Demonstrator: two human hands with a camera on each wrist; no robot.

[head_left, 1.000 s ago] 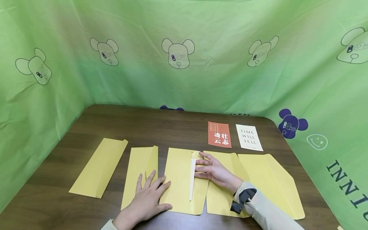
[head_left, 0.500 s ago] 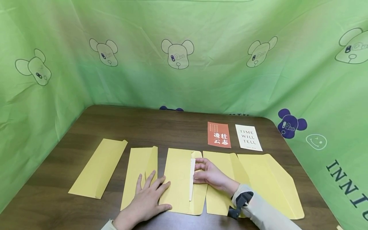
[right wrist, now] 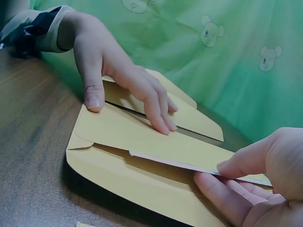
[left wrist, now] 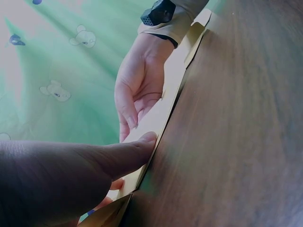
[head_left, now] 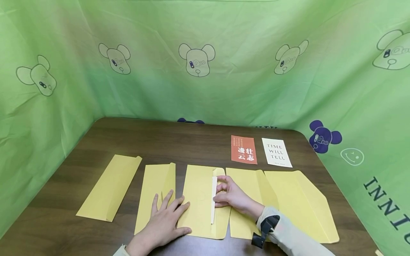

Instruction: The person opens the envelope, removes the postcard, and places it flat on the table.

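Note:
A yellow envelope lies in the middle of the row with its flap folded out to the right. A white card sits mostly inside it, and only a narrow strip sticks out of the opening. My right hand pinches that strip between thumb and fingertips, as the card shows in the right wrist view. My left hand lies spread, its thumb and some fingertips on the middle envelope's left edge. Under the left hand is part of another envelope.
Another yellow envelope lies at far left. Two more, one partly under my right forearm and one flap-out, lie on the right. Behind them are a red card and a white printed card. Green printed cloth surrounds the brown table.
My right hand has slid slightly toward me and left, its spread fingers and thumb closing in on the card's edge. My left hand has stayed in place.

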